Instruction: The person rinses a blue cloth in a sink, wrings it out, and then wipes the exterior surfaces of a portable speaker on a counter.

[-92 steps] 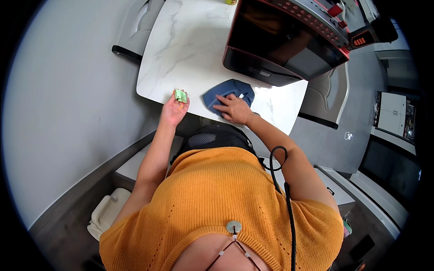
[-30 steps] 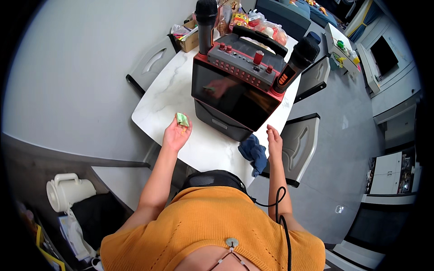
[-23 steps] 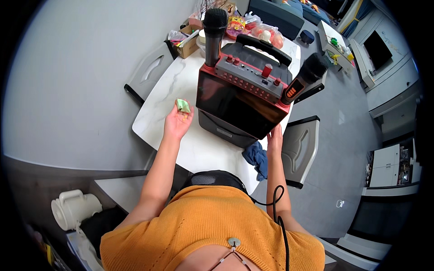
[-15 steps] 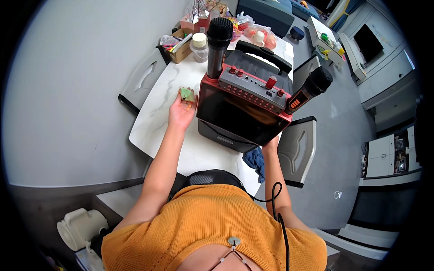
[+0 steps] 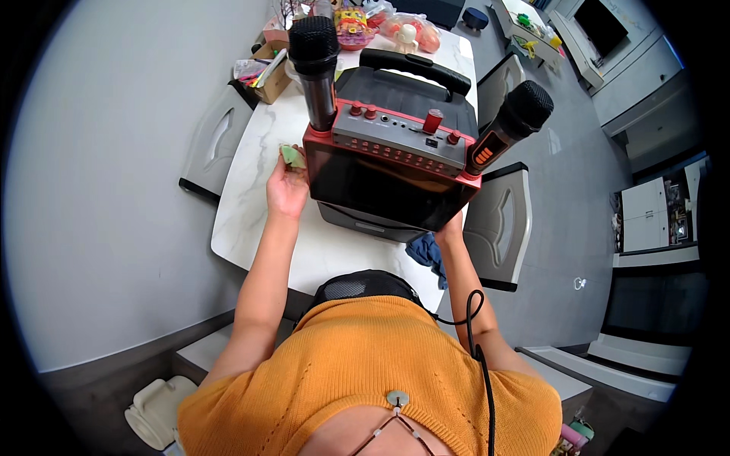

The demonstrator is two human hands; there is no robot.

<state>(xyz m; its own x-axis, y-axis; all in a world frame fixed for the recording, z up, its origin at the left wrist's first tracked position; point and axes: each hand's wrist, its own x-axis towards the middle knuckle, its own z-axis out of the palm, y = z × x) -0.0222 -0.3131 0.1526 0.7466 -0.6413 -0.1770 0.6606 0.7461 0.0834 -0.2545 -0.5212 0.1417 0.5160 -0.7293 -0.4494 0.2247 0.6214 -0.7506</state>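
Observation:
A karaoke speaker (image 5: 380,182) with a dark front screen, red trim and a row of red knobs stands on the white table before me. One black microphone (image 5: 314,68) rises upright from its left corner; a second microphone (image 5: 506,129) leans outward at the right corner. My left hand (image 5: 286,191) is beside the speaker's left side, palm up, fingers closed on a small light-green cloth (image 5: 292,157). At the lower right corner my right hand (image 5: 450,228) rests against the speaker, its fingers hidden behind it. A dark blue cloth (image 5: 428,252) lies just below that hand.
The marble-patterned table (image 5: 255,205) holds a cardboard box (image 5: 271,80) of pens and bags of fruit (image 5: 414,32) at its far end. A grey chair (image 5: 217,140) stands on the left, another grey chair (image 5: 498,228) on the right. A black cable (image 5: 487,395) hangs over my right side.
The view has shifted, so the speaker and both hands appear farther left and slightly higher. My left hand still has the green cloth; the right stays at the speaker's corner.

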